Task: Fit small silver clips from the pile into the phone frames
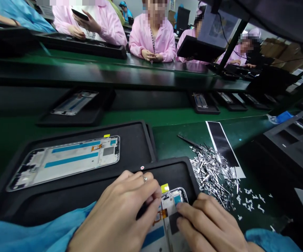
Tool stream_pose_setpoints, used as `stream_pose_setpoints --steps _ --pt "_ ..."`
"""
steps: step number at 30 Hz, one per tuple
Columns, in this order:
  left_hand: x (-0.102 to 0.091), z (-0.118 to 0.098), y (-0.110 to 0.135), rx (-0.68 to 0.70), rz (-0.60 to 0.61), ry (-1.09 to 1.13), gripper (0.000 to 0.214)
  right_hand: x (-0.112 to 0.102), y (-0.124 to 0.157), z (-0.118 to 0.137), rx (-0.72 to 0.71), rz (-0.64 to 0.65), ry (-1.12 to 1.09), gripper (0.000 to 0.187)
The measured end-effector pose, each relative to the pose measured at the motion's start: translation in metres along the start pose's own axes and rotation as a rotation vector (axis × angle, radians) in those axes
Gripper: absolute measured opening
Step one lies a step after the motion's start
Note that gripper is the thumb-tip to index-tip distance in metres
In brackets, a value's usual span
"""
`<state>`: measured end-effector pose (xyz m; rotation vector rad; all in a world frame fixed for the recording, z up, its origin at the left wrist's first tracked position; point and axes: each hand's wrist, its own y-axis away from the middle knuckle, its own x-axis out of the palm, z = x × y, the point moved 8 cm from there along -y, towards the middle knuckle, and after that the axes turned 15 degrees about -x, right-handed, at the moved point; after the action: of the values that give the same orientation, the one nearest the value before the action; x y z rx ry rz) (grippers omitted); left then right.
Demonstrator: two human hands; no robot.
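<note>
Left hand: the left hand, lower centre of the frame, lies curled over a phone frame; its fingers press down on the frame's upper part, and a ring shows on 1 finger. Whether it pinches anything small I cannot tell.
Right hand: the right hand, lower right, has its fingertips touching the frame's right edge beside a blue tab; it steadies rather than grips.
Phone frame: at the bottom centre, lying in the near black tray, with a yellow tab at its top end.
Second tray: another black tray, left of centre, holds 1 more phone frame with blue strips.
Small parts: a heap of silver metal strips lies on the green tabletop, right of centre.
Doing it well: likely best to keep the frame flat in its tray, press evenly, and avoid the orange flex near the fingers.
Others: people in pink coats along the top of the frame.
</note>
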<state>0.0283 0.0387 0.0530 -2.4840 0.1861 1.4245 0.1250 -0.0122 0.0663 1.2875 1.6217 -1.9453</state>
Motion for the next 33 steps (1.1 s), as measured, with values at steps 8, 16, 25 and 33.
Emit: stream_pose_setpoints --steps 8,16,25,33 --pt "0.001 0.0 0.004 0.0 -0.055 -0.028 0.03 0.005 0.005 0.004 0.025 -0.161 0.199 0.042" --pt "0.003 -0.002 0.003 0.006 -0.055 -0.002 0.027 0.013 0.0 0.007 -0.164 0.063 0.202 0.041" --pt "0.005 -0.001 0.005 0.006 -0.078 -0.014 0.023 0.019 0.002 0.009 -0.2 0.103 0.225 0.04" --pt "0.002 -0.003 0.003 0.017 -0.123 -0.021 0.031 0.024 0.01 0.011 -0.229 0.155 0.212 0.038"
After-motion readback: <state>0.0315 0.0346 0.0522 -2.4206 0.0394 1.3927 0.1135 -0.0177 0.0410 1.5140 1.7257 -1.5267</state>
